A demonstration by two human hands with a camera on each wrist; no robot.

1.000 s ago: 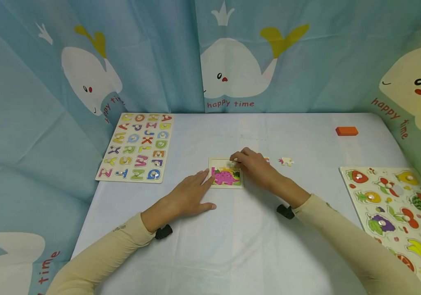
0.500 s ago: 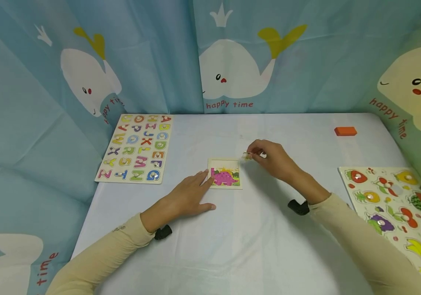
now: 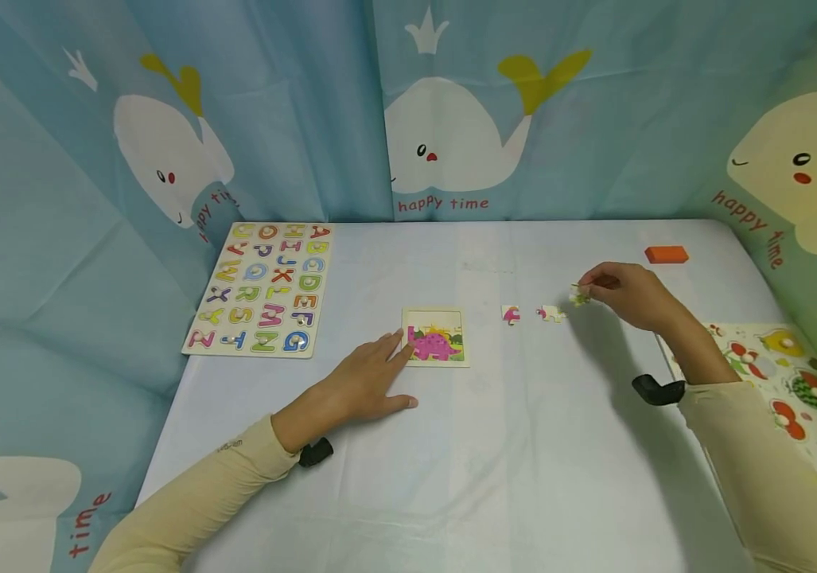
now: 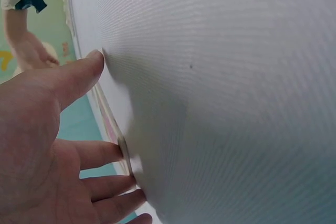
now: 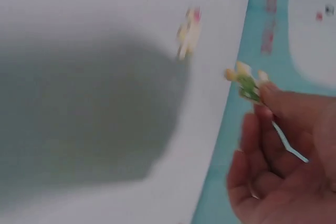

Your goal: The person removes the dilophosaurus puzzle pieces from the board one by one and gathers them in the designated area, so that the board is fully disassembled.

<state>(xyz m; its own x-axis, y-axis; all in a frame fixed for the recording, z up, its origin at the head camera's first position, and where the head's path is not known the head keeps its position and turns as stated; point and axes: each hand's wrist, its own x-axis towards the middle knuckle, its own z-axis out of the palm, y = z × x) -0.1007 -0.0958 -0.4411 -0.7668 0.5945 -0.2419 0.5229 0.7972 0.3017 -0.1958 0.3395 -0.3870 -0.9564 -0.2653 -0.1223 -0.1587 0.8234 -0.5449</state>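
A small jigsaw puzzle frame (image 3: 435, 364) with a pink dinosaur picture lies mid-table; its upper part shows bare board. My left hand (image 3: 361, 380) rests flat with straight fingers touching the frame's left side. In the left wrist view the left fingertips (image 4: 113, 151) meet the frame's edge. My right hand (image 3: 633, 296) is off to the right, above the table, pinching a puzzle piece (image 5: 247, 83) with green, yellow and white on it between thumb and fingers. Two loose pieces lie on the table: a pink and white piece (image 3: 511, 314) and a mostly white piece (image 3: 551, 313).
An alphabet board (image 3: 258, 290) lies at the back left. A fruit board (image 3: 802, 398) is at the right, partly under the right forearm. An orange block (image 3: 667, 255) sits at the back right. Whale-print curtains (image 3: 308, 119) enclose the table.
My right hand has moved from the puzzle frame to the right, carrying the pinched puzzle piece past the two loose pieces. The left hand stays on the frame.
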